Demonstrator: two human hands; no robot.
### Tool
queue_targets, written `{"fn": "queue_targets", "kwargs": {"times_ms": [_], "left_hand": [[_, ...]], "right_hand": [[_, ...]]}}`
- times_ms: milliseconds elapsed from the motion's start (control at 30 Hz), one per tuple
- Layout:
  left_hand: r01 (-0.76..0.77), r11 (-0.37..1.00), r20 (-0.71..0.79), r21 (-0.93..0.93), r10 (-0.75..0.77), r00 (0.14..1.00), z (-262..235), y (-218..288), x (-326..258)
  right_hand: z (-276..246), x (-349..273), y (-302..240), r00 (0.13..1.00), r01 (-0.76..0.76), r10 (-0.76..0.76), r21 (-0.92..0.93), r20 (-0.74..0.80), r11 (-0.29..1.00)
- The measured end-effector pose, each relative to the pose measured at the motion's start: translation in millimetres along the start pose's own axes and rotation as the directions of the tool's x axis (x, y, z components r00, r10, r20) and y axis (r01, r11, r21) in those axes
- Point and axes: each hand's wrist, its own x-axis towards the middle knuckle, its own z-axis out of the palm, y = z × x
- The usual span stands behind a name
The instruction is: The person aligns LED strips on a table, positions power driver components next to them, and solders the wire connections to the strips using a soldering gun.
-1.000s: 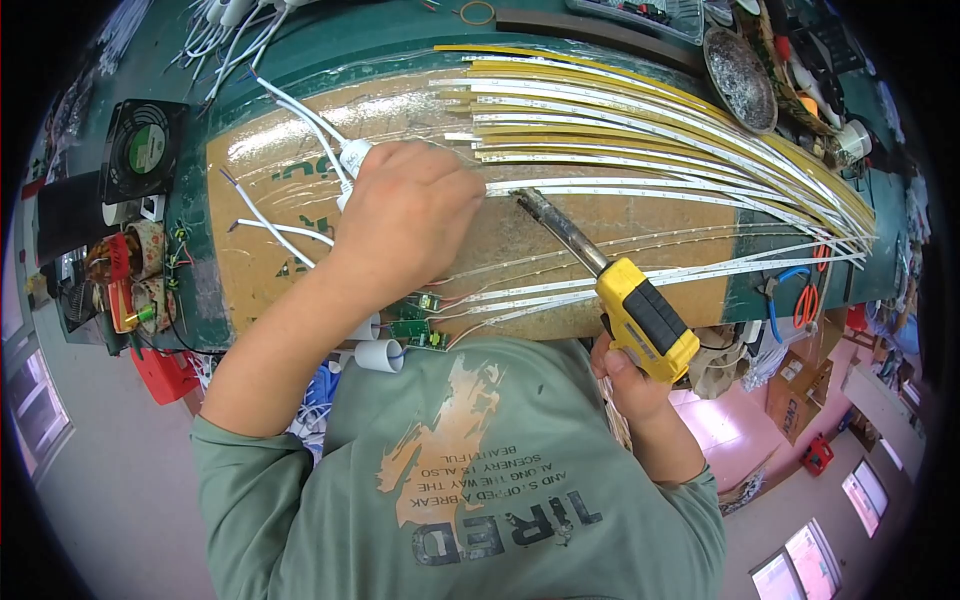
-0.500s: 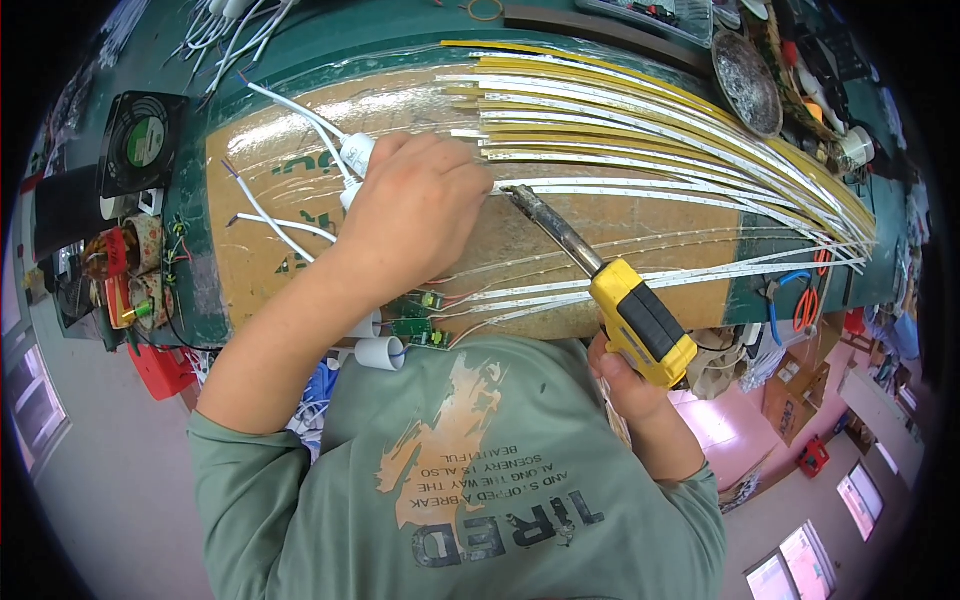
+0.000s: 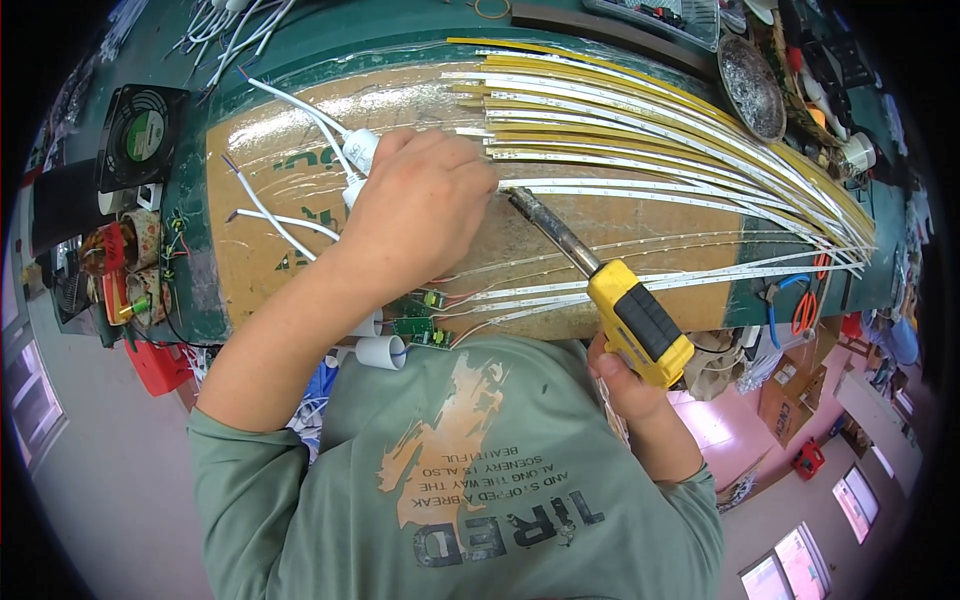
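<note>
My right hand (image 3: 632, 388) grips the base of a yellow and black soldering gun (image 3: 642, 322), whose dark tip touches or nearly touches the ends of two white LED strips (image 3: 610, 186). Just left of that tip, my left hand (image 3: 425, 195) is closed with fingers curled down; what it pinches is hidden beneath it. Beside its knuckles lie white plastic end caps (image 3: 362, 148) with white cables (image 3: 295, 105). Near my shirt, small green circuit boards (image 3: 415, 328) are wired to more LED strips (image 3: 540, 305), next to a white cap (image 3: 380, 352).
A bundle of yellow and white LED strips (image 3: 620, 120) fans across the cardboard sheet (image 3: 260, 180). A black fan (image 3: 142, 140) stands at left. Farther right are a metal dish (image 3: 752, 88), blue-handled pliers (image 3: 775, 310) and orange-handled scissors (image 3: 806, 312). Several cables (image 3: 235, 35) lie at the back.
Both hands and the soldering gun hold nearly the same place. The gun has shifted very slightly left; the whole view has also moved a little.
</note>
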Motion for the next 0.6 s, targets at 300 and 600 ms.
{"fn": "queue_targets", "kwargs": {"times_ms": [300, 600], "left_hand": [[0.0, 1.0, 0.0, 0.009, 0.0, 1.0, -0.2, 0.5, 1.1], [-0.006, 1.0, -0.011, -0.004, 0.006, 1.0, -0.2, 0.0, 0.6]], "right_hand": [[-5.7, -0.5, -1.4, 0.991, -0.089, 0.067, 0.203, 0.112, 0.975], [-0.3, 0.6, -1.3, 0.999, -0.045, 0.042, 0.1, 0.027, 0.994]]}}
